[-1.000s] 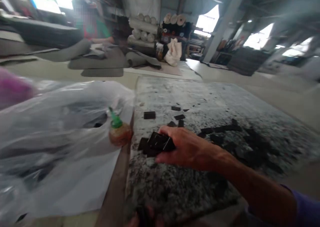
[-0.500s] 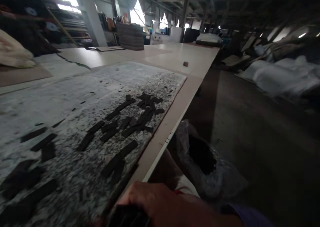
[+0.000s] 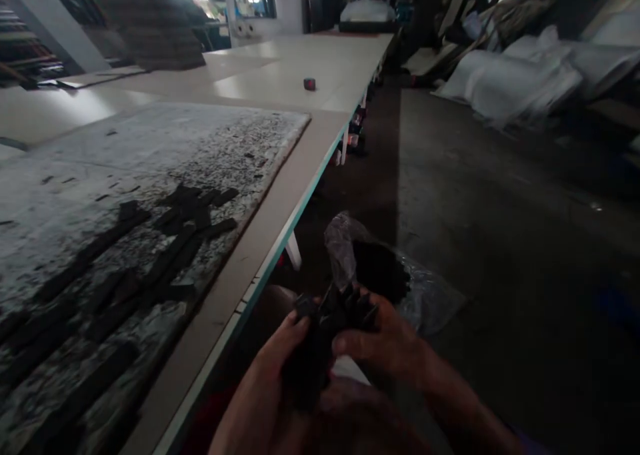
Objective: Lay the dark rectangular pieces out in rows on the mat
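Between my two hands is a bunch of dark strips, held beyond the table's near edge and in front of an open plastic bag. My left hand is closed around the left side of the bunch, thumb on top. My right hand grips the right side, its thumb pressed against the strips. More flat dark strips lie scattered on the speckled pale board to my left. The clear plastic bag stands on the floor with dark material inside.
A long pale table runs away from me, its edge at my left. A small dark block sits on it. Farther back stands a stack of grey sheets. White wrapped bundles lie on the floor at right.
My view has swung right and down. A hand low at the table edge has moved off it, and both hands now hold dark strips in front of the bag.
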Demonstrator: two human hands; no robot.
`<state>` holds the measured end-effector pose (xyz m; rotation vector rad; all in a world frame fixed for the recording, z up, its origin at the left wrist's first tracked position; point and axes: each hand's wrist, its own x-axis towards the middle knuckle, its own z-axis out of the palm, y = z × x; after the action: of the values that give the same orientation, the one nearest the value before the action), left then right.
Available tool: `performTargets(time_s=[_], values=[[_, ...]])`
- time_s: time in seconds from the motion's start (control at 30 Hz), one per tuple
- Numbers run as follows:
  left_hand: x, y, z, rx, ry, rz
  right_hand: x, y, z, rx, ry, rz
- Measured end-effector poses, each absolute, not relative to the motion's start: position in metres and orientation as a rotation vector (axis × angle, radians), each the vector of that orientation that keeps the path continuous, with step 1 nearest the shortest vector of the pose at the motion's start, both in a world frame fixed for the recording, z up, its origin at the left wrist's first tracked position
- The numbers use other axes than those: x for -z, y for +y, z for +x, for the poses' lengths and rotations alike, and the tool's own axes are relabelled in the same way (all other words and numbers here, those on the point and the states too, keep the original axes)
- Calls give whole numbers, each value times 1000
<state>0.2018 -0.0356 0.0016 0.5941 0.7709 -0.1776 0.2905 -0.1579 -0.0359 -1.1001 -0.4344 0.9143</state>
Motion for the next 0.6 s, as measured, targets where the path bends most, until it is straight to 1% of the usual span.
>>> performTargets(time_s=[0.07,0.13,0.23,0.27,0.4,0.6], values=[[8,-52,245,176,683,611,36,-184,321,-810,-409,-1259],[18,-70,288,192,565,609,39,-213,353,-692,-366,-1515],[35,-95,341,312,389,626,58,-253,399,-592,-287,-1917],[41,-102,355,343,360,640,67,-264,411,-575,-244,-1974],[61,-117,387,376,404,729,110,-297,441,-542,-74,-2038],[77,-107,398,356,466,774,170,-328,450,-505,190,-2083]])
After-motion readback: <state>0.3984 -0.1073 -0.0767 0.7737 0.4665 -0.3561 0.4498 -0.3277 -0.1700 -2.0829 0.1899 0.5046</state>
